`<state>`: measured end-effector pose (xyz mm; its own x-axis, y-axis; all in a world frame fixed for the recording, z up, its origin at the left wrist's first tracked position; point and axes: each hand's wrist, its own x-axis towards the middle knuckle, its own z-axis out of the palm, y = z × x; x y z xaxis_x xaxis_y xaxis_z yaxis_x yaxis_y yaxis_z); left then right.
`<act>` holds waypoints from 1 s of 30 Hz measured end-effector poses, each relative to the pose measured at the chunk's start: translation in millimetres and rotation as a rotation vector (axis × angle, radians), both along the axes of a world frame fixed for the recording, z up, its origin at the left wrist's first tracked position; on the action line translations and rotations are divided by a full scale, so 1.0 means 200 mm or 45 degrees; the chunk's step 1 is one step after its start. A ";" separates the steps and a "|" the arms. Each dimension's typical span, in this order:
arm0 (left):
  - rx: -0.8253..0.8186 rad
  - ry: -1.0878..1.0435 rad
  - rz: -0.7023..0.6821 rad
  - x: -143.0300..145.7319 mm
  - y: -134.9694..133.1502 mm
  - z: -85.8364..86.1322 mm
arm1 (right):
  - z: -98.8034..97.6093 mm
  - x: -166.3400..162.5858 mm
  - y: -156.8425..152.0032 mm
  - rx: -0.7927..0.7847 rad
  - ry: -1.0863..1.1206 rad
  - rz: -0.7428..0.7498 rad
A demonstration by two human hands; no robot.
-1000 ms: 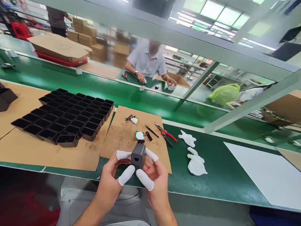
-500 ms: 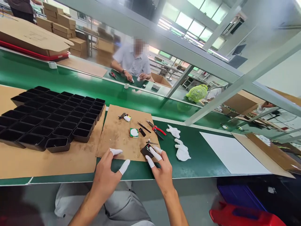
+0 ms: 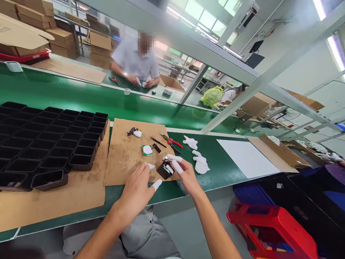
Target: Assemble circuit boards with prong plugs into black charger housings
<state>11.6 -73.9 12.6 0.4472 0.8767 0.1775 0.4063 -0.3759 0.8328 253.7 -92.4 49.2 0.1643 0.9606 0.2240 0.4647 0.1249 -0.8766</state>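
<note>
A small black case (image 3: 161, 173) with a circuit board and wires inside stands at the front right of a cardboard sheet (image 3: 121, 158). My right hand (image 3: 187, 174), in white finger cots, pinches a small dark part at the case's upper edge; the fingers partly hide it. To the left of the case is my left hand (image 3: 137, 184), thumb and fingers apart, holding nothing. Behind the hands lie a green circuit board (image 3: 143, 153) with a white round pad, a small black piece (image 3: 156, 148) and another small assembly (image 3: 134, 132). Tweezers (image 3: 158, 141) and red-handled pliers (image 3: 172, 144) lie beyond.
Several black bins (image 3: 50, 178) fill the left side. White crumpled finger cots (image 3: 201, 163) and a white sheet (image 3: 245, 158) lie to the right. Across the green bench, a co-worker (image 3: 137, 61) handles small white items. A slanted metal post (image 3: 229, 106) rises behind; a red stool (image 3: 275, 226) stands low right.
My right hand has shifted from gripping the black case's side to pinching the small part at its upper edge. My left hand has come closer to the case. The view has turned right.
</note>
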 end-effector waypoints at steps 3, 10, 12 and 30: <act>-0.018 -0.016 -0.055 0.14 0.06 0.00 | -0.01 -0.04 0.00 -0.022 0.064 0.024; -0.040 -0.111 -0.033 0.28 0.02 -0.10 | -0.05 -0.04 -0.13 0.179 -0.017 0.030; -0.039 -0.143 -0.041 0.27 0.00 -0.10 | -0.05 0.00 -0.15 0.227 -0.074 0.081; -0.131 -0.151 -0.068 0.24 -0.01 0.01 | -0.05 0.18 -0.07 0.441 -0.271 0.559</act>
<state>60.3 -76.5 14.4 0.4752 0.8682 0.1426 0.2845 -0.3050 0.9089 289.1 -105.6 39.5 -0.3142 0.7937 0.5209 0.4659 0.6069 -0.6438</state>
